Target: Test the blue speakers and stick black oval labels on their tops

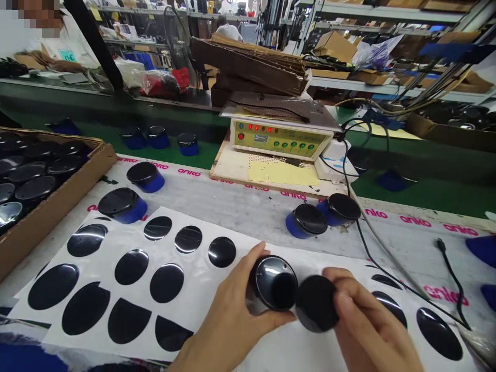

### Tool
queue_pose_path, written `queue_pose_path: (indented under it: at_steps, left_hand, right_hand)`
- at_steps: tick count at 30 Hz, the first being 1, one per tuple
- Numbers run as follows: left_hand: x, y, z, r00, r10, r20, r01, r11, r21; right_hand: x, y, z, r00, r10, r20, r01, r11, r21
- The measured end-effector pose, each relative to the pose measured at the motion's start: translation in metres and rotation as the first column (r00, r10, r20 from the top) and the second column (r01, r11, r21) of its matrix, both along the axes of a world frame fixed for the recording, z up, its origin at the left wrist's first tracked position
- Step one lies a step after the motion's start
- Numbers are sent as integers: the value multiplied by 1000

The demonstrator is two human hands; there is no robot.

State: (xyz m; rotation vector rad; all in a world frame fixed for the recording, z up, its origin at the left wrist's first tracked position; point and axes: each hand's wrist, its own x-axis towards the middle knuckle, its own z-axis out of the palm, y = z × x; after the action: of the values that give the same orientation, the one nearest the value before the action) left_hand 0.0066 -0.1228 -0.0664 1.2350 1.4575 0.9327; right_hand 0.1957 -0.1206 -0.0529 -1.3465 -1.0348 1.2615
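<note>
My left hand (228,315) grips a round device with a glossy black top (274,279), its thumb and fingers wrapped around the side. The top faces up toward me and reflects light. Between thumb and fingers of my right hand (368,315) is a thin black disc sticker (316,304), pinched at its right edge. The disc stands just right of the device; whether their edges touch I cannot tell. Under both hands lie white sheets (147,305) bearing black round stickers (166,282), some whole and some overlapped by another sheet.
Several blue devices with black tops (306,220) stand about the table. A cardboard box (58,206) of black-topped pieces sits at left. Behind is a control box (279,137) with lit red lights. A black cable (451,279) crosses the right side. A person (65,46) works at far left.
</note>
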Motion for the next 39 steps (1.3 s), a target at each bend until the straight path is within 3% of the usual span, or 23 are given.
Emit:
queue_pose_path:
  at_steps: [2,5,10,16,25,39]
  left_hand:
    - [-2,1,1,999,-31,16,31,1000,1]
    - [-3,2,2,999,-45,20,45,999,-5]
    - [-1,2,2,999,-43,27,44,999,-20]
    - [-1,1,2,998,-53,18,53,998,22]
    - [-1,2,4,998,-60,-20,59,998,-13]
    - [2,-1,-2,997,-43,-57,46,998,48]
  right_hand:
    - [-24,8,2,998,30,-57,-33,998,-59]
    - [-38,14,1,998,9,-55,-14,996,-86]
    - [-34,13,-5,997,81,-3,-81,994,-69]
    - [-37,13,-6,996,83,40,-82,996,-20]
    - [-39,16,1,960,56,274,-75,995,60]
    - [-43,15,0,957,16,290,-60,987,146]
